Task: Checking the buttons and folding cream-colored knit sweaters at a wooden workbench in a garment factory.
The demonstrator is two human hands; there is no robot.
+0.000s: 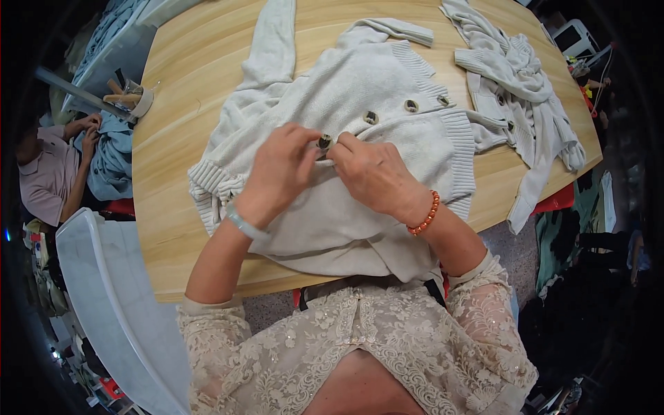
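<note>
A cream knitted cardigan (318, 90) lies spread across the table in front of me, its ribbed hem to the right and one sleeve stretching to the far edge. Dark, pale-rimmed buttons run along its front, and one button (324, 141) sits right between my hands. My left hand (282, 166) has its index finger at that button and its thumb lower down on the knit edge. With bent fingers, my right hand (377, 171) pinches the front edge just right of the same button. The fingertips partly hide the fabric there.
The wooden table (187, 83) also bears a second cream knitted garment (512, 83), crumpled at the right. A cup of tools (142, 104) stands at the left edge. White plastic bins (104, 277) flank the table's left side. Another person (55, 166) handles blue cloth at far left.
</note>
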